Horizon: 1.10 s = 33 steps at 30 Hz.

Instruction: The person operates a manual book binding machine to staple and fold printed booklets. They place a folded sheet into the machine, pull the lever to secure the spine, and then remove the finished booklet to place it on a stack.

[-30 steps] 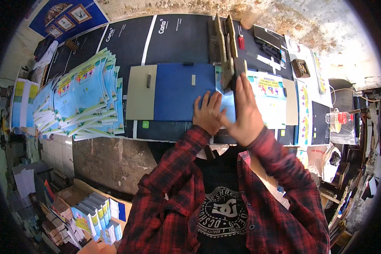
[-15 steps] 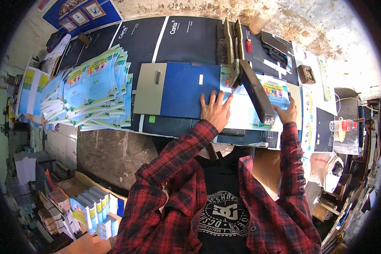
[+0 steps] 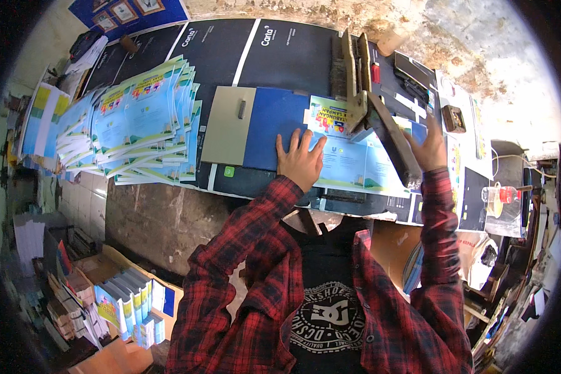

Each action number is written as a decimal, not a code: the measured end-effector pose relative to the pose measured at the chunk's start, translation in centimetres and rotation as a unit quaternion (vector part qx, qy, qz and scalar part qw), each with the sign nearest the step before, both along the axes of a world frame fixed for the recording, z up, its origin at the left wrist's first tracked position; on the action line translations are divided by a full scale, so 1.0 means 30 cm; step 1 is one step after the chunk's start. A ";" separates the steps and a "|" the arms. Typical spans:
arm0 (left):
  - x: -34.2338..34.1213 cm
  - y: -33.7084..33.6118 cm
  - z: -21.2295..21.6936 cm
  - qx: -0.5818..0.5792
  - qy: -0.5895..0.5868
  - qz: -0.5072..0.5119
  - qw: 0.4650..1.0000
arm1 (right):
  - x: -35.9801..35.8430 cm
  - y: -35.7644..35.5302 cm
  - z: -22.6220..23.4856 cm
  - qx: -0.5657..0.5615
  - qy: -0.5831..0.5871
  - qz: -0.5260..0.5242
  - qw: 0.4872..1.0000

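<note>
Two hands at the cutter: your left hand (image 3: 300,161), fingers spread, pins the printed sheets (image 3: 346,156); your right hand (image 3: 431,149), at three o'clock, loosely curls on the lever arm (image 3: 389,140). Fingertips risk the blade.

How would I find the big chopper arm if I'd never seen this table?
Start at the long dark worktable and go to the blue board. At its right edge, a dark heavy lever arm slants over the printed sheets, under the right hand. Unlike the flat paper around it, it sticks up.

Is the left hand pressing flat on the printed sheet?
Yes, the left hand lies flat, fingers spread, on the printed sheet beside the cutter arm.
</note>
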<state>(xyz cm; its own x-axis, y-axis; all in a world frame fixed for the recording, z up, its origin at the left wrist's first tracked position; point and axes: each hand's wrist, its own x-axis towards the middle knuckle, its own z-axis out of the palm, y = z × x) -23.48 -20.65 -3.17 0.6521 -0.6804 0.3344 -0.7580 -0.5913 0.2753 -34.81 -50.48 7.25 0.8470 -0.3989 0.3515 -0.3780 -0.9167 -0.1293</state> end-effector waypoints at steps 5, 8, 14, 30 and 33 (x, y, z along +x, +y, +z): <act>-0.002 0.057 0.001 0.024 -0.015 0.028 0.999 | 0.198 0.457 0.462 0.009 -0.030 0.235 0.972; -0.013 0.036 0.000 0.023 -0.010 0.019 0.999 | 0.129 0.534 0.343 0.198 0.071 0.152 0.966; -0.024 0.017 0.010 0.017 0.024 0.012 0.999 | 0.017 0.616 -0.072 0.046 0.029 0.065 0.996; -0.010 -0.017 0.001 -0.062 0.063 0.127 0.988 | -0.214 0.100 -0.353 0.103 0.140 -0.100 0.980; 0.045 -0.054 0.006 -0.219 0.305 0.128 0.918 | -0.251 0.157 -0.394 0.078 0.060 -0.091 0.991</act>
<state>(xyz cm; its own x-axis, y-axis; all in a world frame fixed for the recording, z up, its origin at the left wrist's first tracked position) -22.12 -22.27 -2.98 0.9284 -0.3667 0.0599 -0.2366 -0.4592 0.8562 -42.32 -45.78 -4.56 0.7883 -0.5896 0.1759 -0.5556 -0.8050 -0.2081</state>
